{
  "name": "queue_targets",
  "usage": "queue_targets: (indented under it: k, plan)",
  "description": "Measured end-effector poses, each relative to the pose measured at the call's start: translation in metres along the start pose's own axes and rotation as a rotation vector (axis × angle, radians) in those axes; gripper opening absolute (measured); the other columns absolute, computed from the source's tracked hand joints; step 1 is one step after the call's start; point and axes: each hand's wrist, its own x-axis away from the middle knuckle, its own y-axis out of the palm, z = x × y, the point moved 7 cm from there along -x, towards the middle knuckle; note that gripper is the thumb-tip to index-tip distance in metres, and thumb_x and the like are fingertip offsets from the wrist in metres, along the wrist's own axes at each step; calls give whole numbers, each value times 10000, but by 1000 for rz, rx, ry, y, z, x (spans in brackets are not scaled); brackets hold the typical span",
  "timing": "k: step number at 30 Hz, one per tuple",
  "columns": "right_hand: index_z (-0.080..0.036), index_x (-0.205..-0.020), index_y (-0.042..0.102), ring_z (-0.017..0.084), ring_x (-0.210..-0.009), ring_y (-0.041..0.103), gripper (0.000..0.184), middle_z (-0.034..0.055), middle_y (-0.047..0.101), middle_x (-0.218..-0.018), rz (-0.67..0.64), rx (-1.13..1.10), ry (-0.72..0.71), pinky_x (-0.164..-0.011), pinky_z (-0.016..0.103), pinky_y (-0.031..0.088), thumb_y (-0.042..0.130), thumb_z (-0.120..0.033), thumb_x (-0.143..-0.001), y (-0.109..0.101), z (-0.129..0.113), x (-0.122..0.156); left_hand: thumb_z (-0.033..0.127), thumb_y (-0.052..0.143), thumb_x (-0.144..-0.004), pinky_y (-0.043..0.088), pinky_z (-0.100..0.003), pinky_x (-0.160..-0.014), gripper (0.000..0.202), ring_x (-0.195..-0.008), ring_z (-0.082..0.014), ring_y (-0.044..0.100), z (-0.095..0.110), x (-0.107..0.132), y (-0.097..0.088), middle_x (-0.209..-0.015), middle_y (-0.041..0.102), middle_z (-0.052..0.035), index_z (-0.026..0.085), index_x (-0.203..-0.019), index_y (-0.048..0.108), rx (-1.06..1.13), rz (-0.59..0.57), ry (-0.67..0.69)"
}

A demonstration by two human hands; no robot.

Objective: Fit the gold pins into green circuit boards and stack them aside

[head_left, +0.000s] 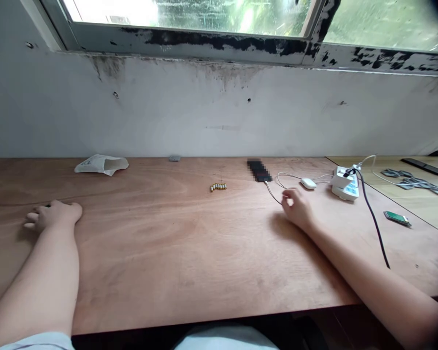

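My left hand [54,215] rests on the wooden desk [190,253] at the left, its fingers curled loosely against the surface with nothing visible in them. My right hand [296,206] lies on the desk at centre right, fingers curled, beside a thin white cable [273,192] that runs to a black phone [259,170]. A short row of small yellowish batteries [218,186] lies between the hands, nearer the wall.
A crumpled white bag [101,164] lies at the back left. A white power strip [345,183] with a black cord [372,216], a white charger [308,183] and a green lighter [397,218] sit at the right. Beyond them, a second desk holds cards and a remote.
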Motion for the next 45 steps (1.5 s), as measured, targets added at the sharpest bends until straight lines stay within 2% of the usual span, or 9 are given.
queue_targets:
  k: [4, 7, 13, 19, 23, 27, 32, 37, 45]
  plan:
    - [-213, -1172, 620, 232, -984, 619, 341, 90, 662, -1052, -124, -209, -155, -911, 377, 495, 421, -258, -899, 54, -96, -15, 451, 359, -776, 381, -536, -916, 632, -1269, -390, 402, -5, -5, 5, -1456, 448, -201, 164, -1319, 505, -112, 11, -98]
    - [-176, -1354, 531, 219, -951, 629, 494, 76, 678, -1017, -141, -282, -139, -912, 368, 500, 444, -228, -871, 84, -132, -35, 485, 343, -801, 380, -506, -913, 623, -1254, -371, 400, 2, 1, 3, -1437, 441, -207, 156, -1303, 513, -137, 69, -51]
    - [-172, -1532, 318, 225, -1133, 578, 703, 131, 562, -1340, -155, -299, -77, -995, 394, 460, 440, -162, -840, 114, -148, -72, 474, 349, -845, 405, -458, -885, 546, -1209, -362, 429, 20, 4, 3, -1362, 519, -174, 157, -1235, 564, -194, 61, 77]
    - [-154, -1341, 537, 257, -1164, 506, 551, 108, 622, -1211, -265, -209, -223, -1030, 415, 404, 483, -133, -793, 122, -158, -74, 499, 375, -887, 389, -512, -899, 502, -1209, -382, 438, 21, -3, 9, -1321, 565, -173, 165, -1206, 572, -153, 116, 164]
    - [-158, -1248, 592, 248, -1109, 512, 431, 93, 641, -1172, -274, -198, -223, -991, 387, 408, 514, -159, -825, 125, -156, -74, 506, 413, -904, 369, -493, -984, 537, -1208, -341, 461, 48, 13, 2, -1256, 602, -182, 128, -1266, 533, 51, 327, 339]
    - [-178, -1213, 604, 234, -1105, 520, 362, 87, 649, -1159, -270, -214, -202, -969, 356, 408, 496, -152, -869, 128, -153, -77, 459, 470, -911, 346, -427, -1045, 518, -1114, -294, 536, 116, 71, 0, -1179, 644, -172, 79, -1256, 545, 263, 458, 718]
    - [-191, -1174, 618, 224, -1100, 541, 306, 92, 659, -1149, -250, -200, -195, -955, 335, 411, 496, -138, -898, 132, -150, -79, 490, 488, -941, 394, -442, -981, 422, -1107, -312, 537, 209, 210, 13, -1150, 663, -133, 161, -1177, 606, 383, 249, 1266]
    - [-169, -1145, 626, 224, -1046, 574, 272, 97, 675, -1117, -203, -184, -177, -929, 337, 439, 536, -156, -889, 134, -146, -81, 445, 511, -959, 391, -433, -977, 355, -1133, -284, 520, 261, 331, 14, -1174, 649, -108, 206, -1207, 594, 465, 91, 1601]
    - [-170, -1149, 632, 218, -1041, 591, 282, 92, 669, -1086, -104, -378, -167, -918, 361, 479, 566, -194, -876, 117, -143, -75, 397, 599, -917, 397, -453, -961, 280, -1126, -292, 488, 296, 350, 22, -1149, 655, -80, 217, -1129, 631, 492, 0, 1544]
